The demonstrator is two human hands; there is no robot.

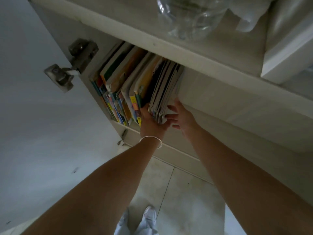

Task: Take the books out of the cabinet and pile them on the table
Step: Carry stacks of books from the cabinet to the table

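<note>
Head view, looking down into an open cabinet (211, 92) with pale walls. A row of books (122, 85) stands on the cabinet shelf, packed against the left wall and leaning slightly, spines toward the camera; covers show yellow, orange, green and blue. At the right end of the row sits a bundle of thin books (164, 92) with pale and dark page edges, set slightly apart from the rest. Left hand (150, 122) has its fingers slipped in between this bundle and the neighbouring yellow-spined book, palm against the bundle's left face, thumb side under the lower corner; it grips the bundle. A silver bangle (151, 140) circles the left wrist. Right hand (180, 116) is at the bundle's right face, fingers spread and fairly straight, fingertips touching the outer cover; it presses rather than clasps. The bundle is thus held between both hands, still inside the cabinet. The cabinet door (33, 99) stands open at left, with a metal hinge (71, 65) at its edge. Above, on the counter (135, 19), a clear glass vessel (189, 16) is visible, blurred. Below: tiled floor (186, 192), and one light shoe (149, 215).
</note>
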